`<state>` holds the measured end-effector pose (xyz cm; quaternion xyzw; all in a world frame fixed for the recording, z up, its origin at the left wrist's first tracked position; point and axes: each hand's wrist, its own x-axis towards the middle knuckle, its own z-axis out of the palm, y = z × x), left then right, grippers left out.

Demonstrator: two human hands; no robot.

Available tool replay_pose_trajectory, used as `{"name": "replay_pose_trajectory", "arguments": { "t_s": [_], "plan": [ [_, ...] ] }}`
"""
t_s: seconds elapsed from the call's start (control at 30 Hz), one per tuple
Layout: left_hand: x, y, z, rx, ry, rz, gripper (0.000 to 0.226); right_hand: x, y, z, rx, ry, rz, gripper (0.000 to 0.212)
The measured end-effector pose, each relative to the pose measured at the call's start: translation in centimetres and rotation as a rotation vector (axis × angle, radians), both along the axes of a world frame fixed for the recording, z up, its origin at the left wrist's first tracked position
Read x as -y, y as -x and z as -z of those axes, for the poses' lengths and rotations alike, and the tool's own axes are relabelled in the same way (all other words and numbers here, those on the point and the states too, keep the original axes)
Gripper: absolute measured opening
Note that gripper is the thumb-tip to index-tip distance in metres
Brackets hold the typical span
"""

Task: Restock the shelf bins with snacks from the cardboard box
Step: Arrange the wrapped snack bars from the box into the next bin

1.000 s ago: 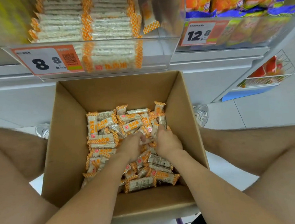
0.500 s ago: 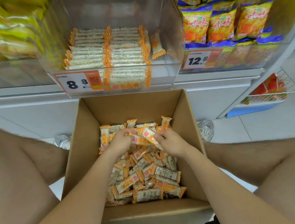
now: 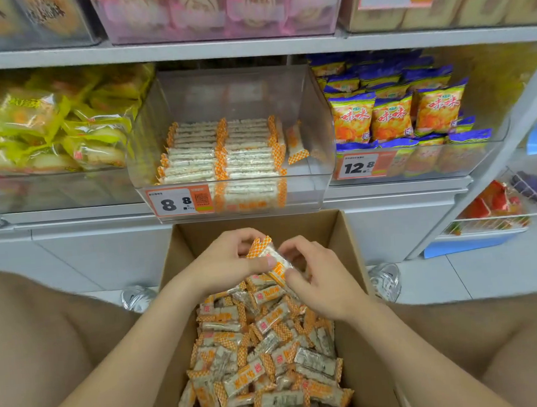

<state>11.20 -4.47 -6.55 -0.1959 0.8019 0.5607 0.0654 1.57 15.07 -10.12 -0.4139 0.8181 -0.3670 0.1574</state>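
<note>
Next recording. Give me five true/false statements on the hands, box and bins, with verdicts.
1. The left hand and right hand both grip bars over the box. True.
2. The box holds nothing else. False: loose bars cover its bottom.
3. The clear bin above the box is full to the top. False: stacked bars fill only its lower part.
4. Its price tag reads 8.8. True.
5. Orange-and-blue bags sit left of that bin. False: they sit on its right; yellow packs are left.

Snack bars (image 3: 278, 264), perhaps two, now higher
</note>
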Motion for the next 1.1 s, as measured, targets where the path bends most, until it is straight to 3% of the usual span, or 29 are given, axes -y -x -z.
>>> {"name": "replay_pose_trajectory", "arguments": {
  "t_s": [0.13, 0.3, 0.47, 0.6, 0.77, 0.93, 1.1],
  "plan": [
    [0.3, 0.8, -5.3, -0.115, 0.030, 0.078, 0.035, -0.7, 0.4, -5.5, 0.089, 0.157, 0.003, 0.039],
    [0.4, 3.1, -10.3, -0.248, 0.005, 0.016, 0.041, -1.0, 2.7, -11.3, 0.069, 0.241, 0.066, 0.034],
    [1.6, 8.9, -11.0, -0.344, 0.594, -0.115, 0.049, 1.7, 7.0, -14.4, -0.071, 0.298, 0.444, 0.026],
    [2.6, 15.0, -9.4, -0.259, 0.795, -0.075, 0.037, 3.3, 10.3, -15.5, -0.021, 0.284, 0.582, 0.032],
    [2.4, 21.2, -6.9, -0.066, 1.074, 0.002, 0.052, 4.9, 11.9, -15.2, 0.061, 0.300, 0.644, 0.030],
    [2.6, 24.3, -5.5, -0.002, 1.202, 0.050, 0.051, 5.4, 12.3, -14.8, 0.184, 0.294, 0.688, 0.025],
    [4.1, 25.3, -4.3, -0.103, 1.186, 0.054, 0.026, 5.5, 11.7, -14.1, 0.234, 0.382, 0.723, 0.028]
  ]
}}
